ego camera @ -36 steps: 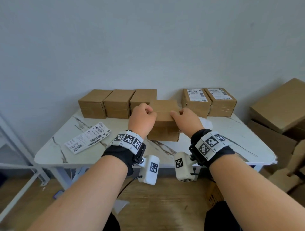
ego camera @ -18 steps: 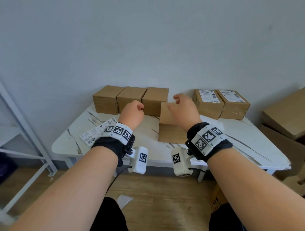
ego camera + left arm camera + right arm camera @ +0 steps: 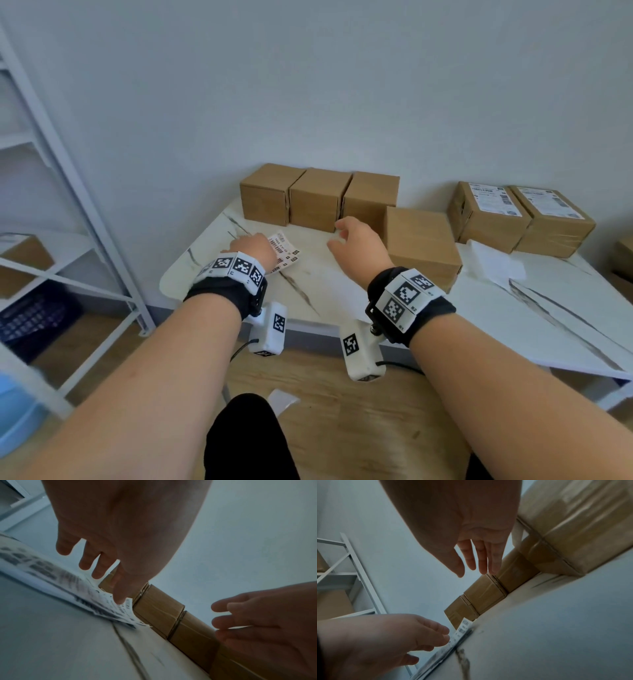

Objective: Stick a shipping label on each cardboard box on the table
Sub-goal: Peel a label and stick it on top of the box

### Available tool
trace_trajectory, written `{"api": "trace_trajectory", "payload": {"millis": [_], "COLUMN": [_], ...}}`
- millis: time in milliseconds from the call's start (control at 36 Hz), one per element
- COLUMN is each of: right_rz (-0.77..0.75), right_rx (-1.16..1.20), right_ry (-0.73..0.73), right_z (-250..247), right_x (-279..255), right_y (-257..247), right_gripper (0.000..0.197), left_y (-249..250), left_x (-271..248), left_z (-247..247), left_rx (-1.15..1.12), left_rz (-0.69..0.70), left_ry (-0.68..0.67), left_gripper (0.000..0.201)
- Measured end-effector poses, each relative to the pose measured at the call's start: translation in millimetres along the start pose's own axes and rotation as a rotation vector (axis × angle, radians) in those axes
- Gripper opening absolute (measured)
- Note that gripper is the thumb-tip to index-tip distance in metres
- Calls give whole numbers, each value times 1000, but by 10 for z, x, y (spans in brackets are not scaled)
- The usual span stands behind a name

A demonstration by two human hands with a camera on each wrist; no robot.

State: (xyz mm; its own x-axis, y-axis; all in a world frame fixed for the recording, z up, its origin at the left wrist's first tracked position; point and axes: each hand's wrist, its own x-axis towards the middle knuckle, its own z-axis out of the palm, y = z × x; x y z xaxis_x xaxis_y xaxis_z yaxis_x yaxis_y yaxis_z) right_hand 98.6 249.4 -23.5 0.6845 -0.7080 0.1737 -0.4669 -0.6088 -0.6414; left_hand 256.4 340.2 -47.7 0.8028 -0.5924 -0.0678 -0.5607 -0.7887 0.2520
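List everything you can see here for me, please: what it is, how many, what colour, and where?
Plain boxes: three, brown, in a row at the back of the table by the wall.
Pulled-out box: one, brown, no label, nearer the front, right of the right hand.
Labelled boxes: two, brown with white labels on top, back right.
Label sheets: a small stack, white with black print, on the table under the left hand.
Loose paper: white, on the table in front of the labelled boxes.
Table: one, white marble pattern.
Shelf rack: one, white, on the left.
Left hand: open, fingertips at the label sheets.
Right hand: open, fingers relaxed, holding nothing.
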Motion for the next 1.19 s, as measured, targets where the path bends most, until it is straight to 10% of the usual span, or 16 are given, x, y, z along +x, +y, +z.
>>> {"api": "trace_trajectory", "payload": {"millis": [333, 500, 694, 1194], "right_rz": [20, 9, -29, -52], "right_rx": [-21, -6, 12, 231], "right_ry": [-34, -25, -9, 130], "right_z": [174, 161, 114, -201], "right_x": [61, 58, 50, 41], "right_y": [95, 111, 67, -17], "right_gripper": [42, 40, 37, 32], "left_y": [-41, -70, -56, 426], "left_x": [110, 129, 22, -210], "left_z": [129, 77, -23, -446], "left_rx": [-62, -182, -260, -762], "left_rz": [-73, 11, 0, 249], "left_ry": [63, 190, 265, 501], "left_gripper": [48, 4, 38, 20]}}
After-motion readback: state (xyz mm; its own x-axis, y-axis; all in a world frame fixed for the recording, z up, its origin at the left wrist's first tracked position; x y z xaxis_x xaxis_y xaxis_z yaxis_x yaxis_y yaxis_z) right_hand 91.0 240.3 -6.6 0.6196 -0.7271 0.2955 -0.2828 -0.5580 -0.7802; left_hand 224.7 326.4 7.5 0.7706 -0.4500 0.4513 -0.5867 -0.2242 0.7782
